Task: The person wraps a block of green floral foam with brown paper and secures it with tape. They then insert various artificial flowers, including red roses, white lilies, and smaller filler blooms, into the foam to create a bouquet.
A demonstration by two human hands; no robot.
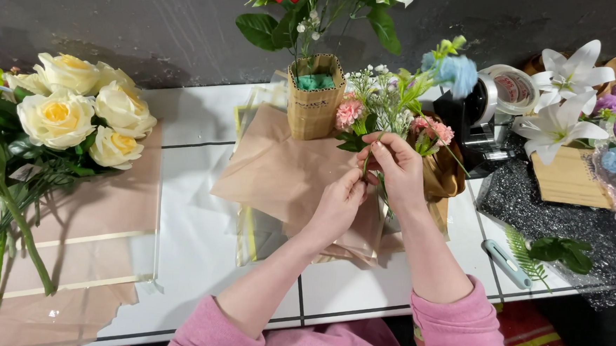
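- Head view, centre of the frame: right hand (pixel 397 168) pinches a green stem (pixel 369 155) of the small mixed bouquet (pixel 396 107).
- Left hand (pixel 338 204), just below, closes its fingers around the stems.
- Cream roses (pixel 79 112) lie at left; woven vase (pixel 315 96) stands upper centre.

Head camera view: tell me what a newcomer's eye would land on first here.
First, the two hands at the centre: the right hand and left hand pinch thin green stems of a small mixed bouquet of pink and blue blooms over brown wrapping paper. Next, the big bunch of cream roses lying at the left edge of the white table. White lilies stand out at the far right.
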